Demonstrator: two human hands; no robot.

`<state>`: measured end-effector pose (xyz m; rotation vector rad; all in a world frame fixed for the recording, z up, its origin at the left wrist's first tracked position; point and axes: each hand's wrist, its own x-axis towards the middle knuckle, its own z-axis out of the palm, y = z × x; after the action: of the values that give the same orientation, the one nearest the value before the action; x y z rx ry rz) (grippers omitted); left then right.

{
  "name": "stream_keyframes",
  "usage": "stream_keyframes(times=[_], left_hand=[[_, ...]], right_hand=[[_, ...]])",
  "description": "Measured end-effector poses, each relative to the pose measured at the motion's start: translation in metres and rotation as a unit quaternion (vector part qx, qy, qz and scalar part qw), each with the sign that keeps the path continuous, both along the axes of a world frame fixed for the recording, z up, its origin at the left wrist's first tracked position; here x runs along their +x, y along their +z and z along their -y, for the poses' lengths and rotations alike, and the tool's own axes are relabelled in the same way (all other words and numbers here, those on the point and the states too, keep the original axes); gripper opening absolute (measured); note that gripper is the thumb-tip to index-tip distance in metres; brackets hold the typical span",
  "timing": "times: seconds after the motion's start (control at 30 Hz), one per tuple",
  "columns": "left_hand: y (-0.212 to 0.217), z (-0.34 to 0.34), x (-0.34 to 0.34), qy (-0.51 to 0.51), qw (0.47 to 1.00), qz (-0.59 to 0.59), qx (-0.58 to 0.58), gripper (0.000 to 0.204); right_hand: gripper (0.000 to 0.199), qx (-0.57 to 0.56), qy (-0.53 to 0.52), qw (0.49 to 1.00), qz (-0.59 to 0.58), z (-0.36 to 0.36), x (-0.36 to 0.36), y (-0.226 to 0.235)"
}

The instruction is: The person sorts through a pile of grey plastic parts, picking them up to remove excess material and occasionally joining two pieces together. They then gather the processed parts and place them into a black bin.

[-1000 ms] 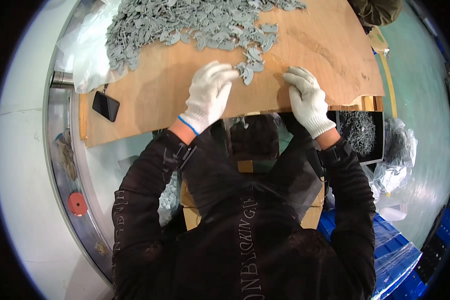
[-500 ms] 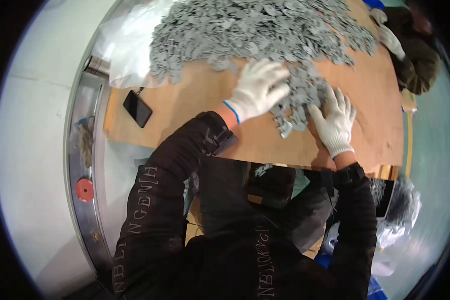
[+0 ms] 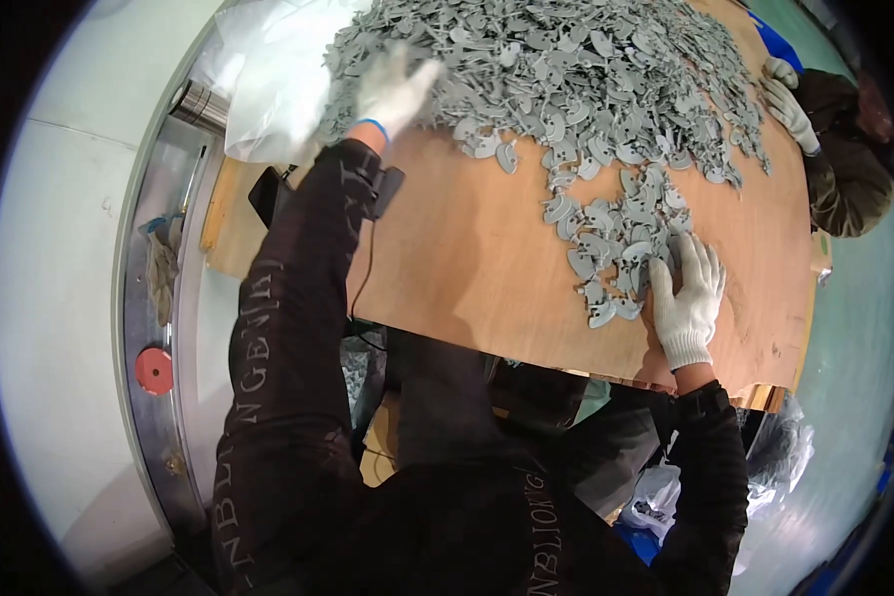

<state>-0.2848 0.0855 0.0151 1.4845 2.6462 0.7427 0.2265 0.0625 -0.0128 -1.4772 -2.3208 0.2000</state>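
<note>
A large heap of flat grey curved pieces (image 3: 556, 70) covers the far part of the wooden table (image 3: 447, 258). From it a smaller spread of the same grey pieces (image 3: 596, 243) reaches toward the near edge. My right hand (image 3: 690, 308), in a white knit glove, lies with outstretched fingers along the right side of this spread, its fingertips beside the pieces. Over the left end of the heap is my left hand (image 3: 392, 94), also gloved and blurred by motion. Its thumb stands apart from the fingers, and no held piece shows.
A clear plastic bag (image 3: 273, 84) lies at the far left, near a dark phone (image 3: 265, 196) partly covered by my left arm. Across the right edge, a co-worker's gloved hands (image 3: 790, 109) rest by the heap. A metal ledge with a red disc (image 3: 154, 371) runs along the left.
My left hand has swung left and away from the smaller spread to the heap's left end. My right hand stays beside the spread. The view has shifted, so the table sits lower.
</note>
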Motion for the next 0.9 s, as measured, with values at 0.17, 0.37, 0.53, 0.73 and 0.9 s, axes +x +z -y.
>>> stream_keyframes(times=[0.17, 0.37, 0.53, 0.73, 0.9], left_hand=[[-0.003, 0.033, 0.054, -0.107, 0.989, 0.083, 0.064, 0.074], [0.009, 0.066, 0.075, -0.199, 0.954, 0.218, 0.056, 0.059], [-0.011, 0.087, 0.104, -0.166, 0.986, 0.005, 0.033, 0.05], [-0.008, 0.086, 0.112, -0.297, 0.934, 0.177, 0.092, 0.046], [0.013, 0.083, 0.133, -0.341, 0.935, 0.077, 0.054, 0.048]], right_hand=[[0.059, 0.003, 0.011, 1.0, 0.016, 0.001, -0.005, 0.0], [0.059, 0.015, 0.006, 1.0, 0.023, -0.001, -0.002, 0.0], [0.058, 0.019, 0.009, 1.0, 0.016, -0.001, -0.005, -0.001], [0.058, 0.021, 0.002, 1.0, 0.016, -0.002, -0.001, -0.005], [0.058, 0.02, 0.001, 1.0, 0.012, -0.003, -0.002, -0.005]])
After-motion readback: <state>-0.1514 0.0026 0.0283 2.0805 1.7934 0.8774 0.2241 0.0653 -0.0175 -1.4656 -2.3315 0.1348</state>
